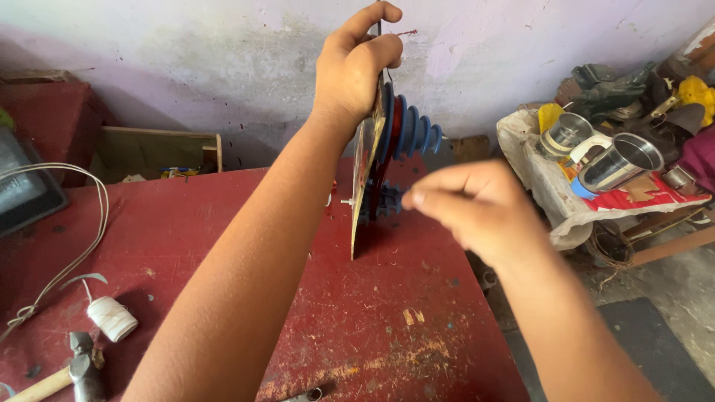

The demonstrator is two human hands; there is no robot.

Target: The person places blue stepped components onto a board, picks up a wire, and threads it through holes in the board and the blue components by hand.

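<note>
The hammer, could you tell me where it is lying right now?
In the head view the hammer lies at the bottom left corner of the red table, just below the white thread spool and left of the left forearm.

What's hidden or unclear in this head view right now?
- Plate faces: seen edge-on only.
- Black gear: partly behind the right hand, which is blurred.
- Left hand covers the plate's top.
- Hammer handle: cut by the bottom edge.

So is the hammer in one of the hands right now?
No, the hammer lies on the red table; the left hand grips the upright board.
</note>
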